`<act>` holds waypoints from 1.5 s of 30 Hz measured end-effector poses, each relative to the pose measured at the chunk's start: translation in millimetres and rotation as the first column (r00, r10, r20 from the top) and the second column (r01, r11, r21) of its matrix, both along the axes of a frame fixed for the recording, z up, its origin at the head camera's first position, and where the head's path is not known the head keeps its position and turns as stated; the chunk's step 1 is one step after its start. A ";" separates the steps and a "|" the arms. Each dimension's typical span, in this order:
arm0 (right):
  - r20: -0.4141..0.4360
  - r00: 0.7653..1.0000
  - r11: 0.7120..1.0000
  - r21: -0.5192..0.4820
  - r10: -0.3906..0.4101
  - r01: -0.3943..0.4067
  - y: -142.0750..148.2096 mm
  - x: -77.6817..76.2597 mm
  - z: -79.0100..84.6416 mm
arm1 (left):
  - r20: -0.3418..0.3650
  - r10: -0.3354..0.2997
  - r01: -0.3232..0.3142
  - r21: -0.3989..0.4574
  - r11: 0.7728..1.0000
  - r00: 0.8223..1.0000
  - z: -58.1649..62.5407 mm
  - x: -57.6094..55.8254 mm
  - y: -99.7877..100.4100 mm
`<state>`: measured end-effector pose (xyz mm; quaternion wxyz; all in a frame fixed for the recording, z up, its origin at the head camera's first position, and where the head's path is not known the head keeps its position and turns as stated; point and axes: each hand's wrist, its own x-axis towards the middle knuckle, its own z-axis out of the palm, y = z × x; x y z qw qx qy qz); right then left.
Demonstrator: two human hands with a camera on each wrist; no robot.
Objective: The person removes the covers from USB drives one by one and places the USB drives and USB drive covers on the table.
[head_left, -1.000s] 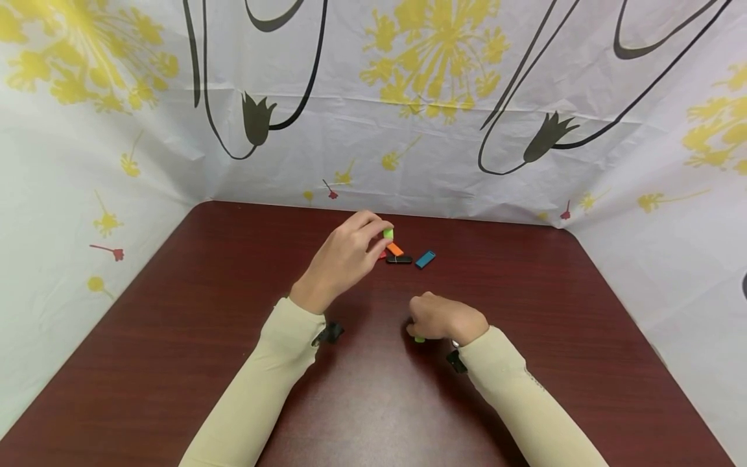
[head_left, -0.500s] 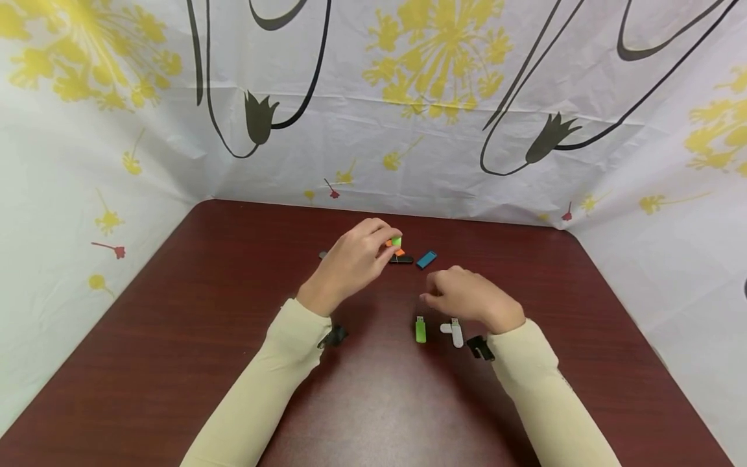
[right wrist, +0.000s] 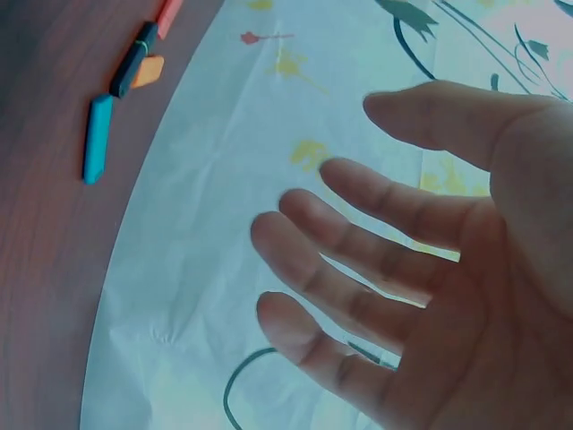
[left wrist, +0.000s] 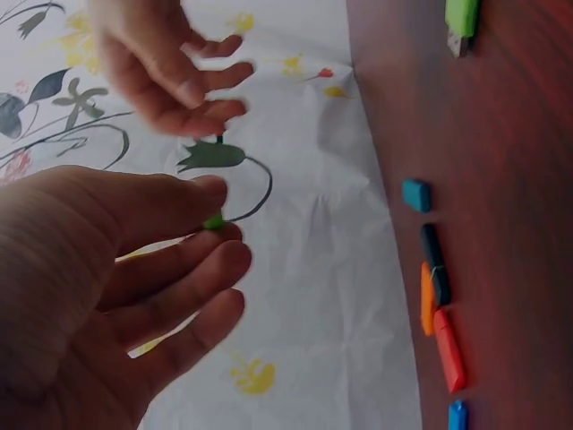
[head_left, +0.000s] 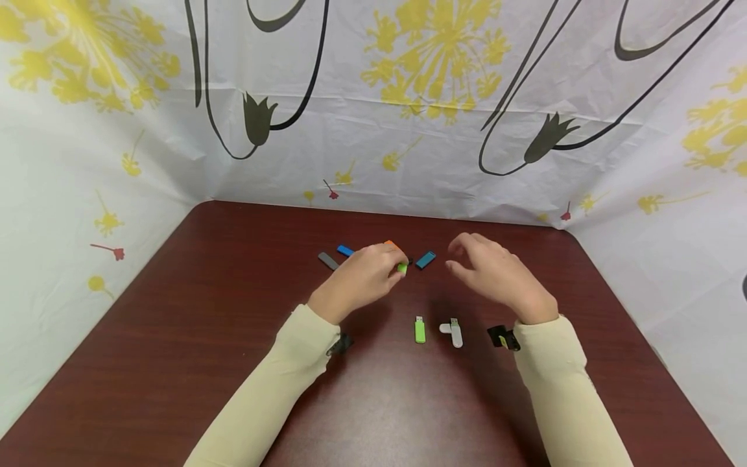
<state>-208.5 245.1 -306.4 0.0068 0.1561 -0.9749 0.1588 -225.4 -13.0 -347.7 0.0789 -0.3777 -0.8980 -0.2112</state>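
Left hand: pinches a green piece between thumb and forefinger, above the tabletop. Right hand: hangs nearby, fingers apart and loosely bent. Lying below: green USB stick, beside a white USB stick. Farther: grey stick, teal stick, blue stick, orange stick.

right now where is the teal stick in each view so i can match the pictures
Head: teal stick just right of centre, between the left hand and right hand in the picture.
Left wrist: right of centre, slightly above mid-height.
Right wrist: near the left edge, upper half.
Shared landmark: the orange stick.
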 end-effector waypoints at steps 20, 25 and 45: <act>0.026 0.999 0.998 -0.057 -0.032 0.034 17.0 -0.4 11.4 | 0.257 -0.033 0.100 -0.253 0.962 0.966 -52.1 11.4 41.0; 0.042 0.999 0.998 -0.061 -0.017 0.019 18.0 -1.1 11.1 | 0.273 -0.020 0.092 -0.253 0.963 0.962 -52.1 13.3 42.5; 0.060 0.998 0.998 -0.064 0.005 -0.001 16.9 -1.2 7.9 | 0.238 -0.022 0.093 -0.290 0.952 0.971 -49.2 16.4 45.9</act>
